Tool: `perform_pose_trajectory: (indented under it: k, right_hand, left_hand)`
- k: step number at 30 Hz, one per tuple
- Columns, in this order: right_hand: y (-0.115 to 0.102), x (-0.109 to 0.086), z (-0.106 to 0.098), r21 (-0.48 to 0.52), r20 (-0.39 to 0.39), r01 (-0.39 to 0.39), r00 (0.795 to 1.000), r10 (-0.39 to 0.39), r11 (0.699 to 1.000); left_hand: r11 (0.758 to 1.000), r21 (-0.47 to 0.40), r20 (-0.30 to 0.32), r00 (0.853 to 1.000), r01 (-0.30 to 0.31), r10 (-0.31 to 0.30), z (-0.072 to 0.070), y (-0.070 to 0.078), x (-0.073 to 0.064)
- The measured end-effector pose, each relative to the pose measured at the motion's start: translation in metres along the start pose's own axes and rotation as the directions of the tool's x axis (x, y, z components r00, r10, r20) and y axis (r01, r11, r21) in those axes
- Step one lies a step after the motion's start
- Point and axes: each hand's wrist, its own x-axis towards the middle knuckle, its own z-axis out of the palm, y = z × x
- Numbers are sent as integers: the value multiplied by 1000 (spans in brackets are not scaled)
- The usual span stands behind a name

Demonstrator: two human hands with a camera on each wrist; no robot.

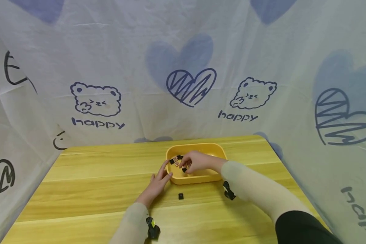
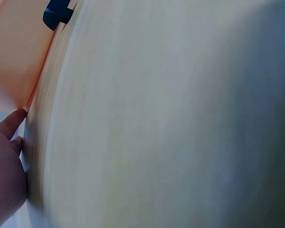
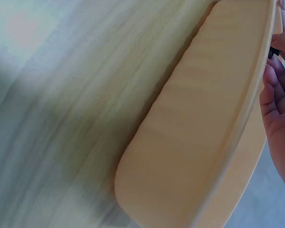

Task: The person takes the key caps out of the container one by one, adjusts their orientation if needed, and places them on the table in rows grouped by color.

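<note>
A yellow rectangular tray (image 1: 198, 180) stands on the table; small black pieces (image 1: 171, 161) and small pale pieces with reddish-brown marks (image 1: 177, 164) lie at its left end. Over that end, my right hand (image 1: 197, 161) reaches in and pinches a small black piece (image 3: 274, 51) between thumb and fingertips. My left hand (image 1: 157, 183) touches the tray's front left corner, its fingers extended along the outside. In the left wrist view its fingers (image 2: 12, 124) meet the tray wall (image 2: 19, 57). What marks the pinched piece carries cannot be told.
One small black piece (image 1: 181, 196) lies on the wood-grained table (image 1: 103, 183) in front of the tray. Behind the table hangs a pale cloth (image 1: 146, 112) printed with hearts and bears. A black device is strapped at each wrist.
</note>
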Motion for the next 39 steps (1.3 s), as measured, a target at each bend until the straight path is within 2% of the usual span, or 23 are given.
perform_pose_trajectory:
  k: [7,16,24,27,28,31,35,39]
  right_hand:
    - [-5,-13,-3,-8,-26,63,998,-63,998]
    - [-19,-34,1,-27,-92,102,990,-104,994]
    - [-20,-49,16,55,-186,161,971,-148,985]
    - [-19,-55,24,108,-228,152,966,-125,982]
    - [-19,-57,27,131,-242,154,963,-119,979]
    - [-19,-64,37,224,-269,148,960,-85,963]
    - [-18,-72,50,314,-269,120,963,-33,942]
    - [-19,-80,60,352,-249,69,968,22,933]
  left_hand:
    - [1000,13,-5,1000,9,-9,-2,-1,0]
    - [999,27,-7,1000,20,-20,-4,-4,2]
    - [1000,20,-5,1000,3,-3,-4,2,-1]
    - [1000,21,-4,1000,3,-3,-3,1,0]
    - [1000,25,-4,1000,2,-2,-2,-5,3]
    - [1000,20,-2,1000,3,-3,-1,-6,3]
    - [1000,12,8,1000,11,-11,0,-6,3]
    - [1000,0,18,1000,14,-14,0,-4,2]
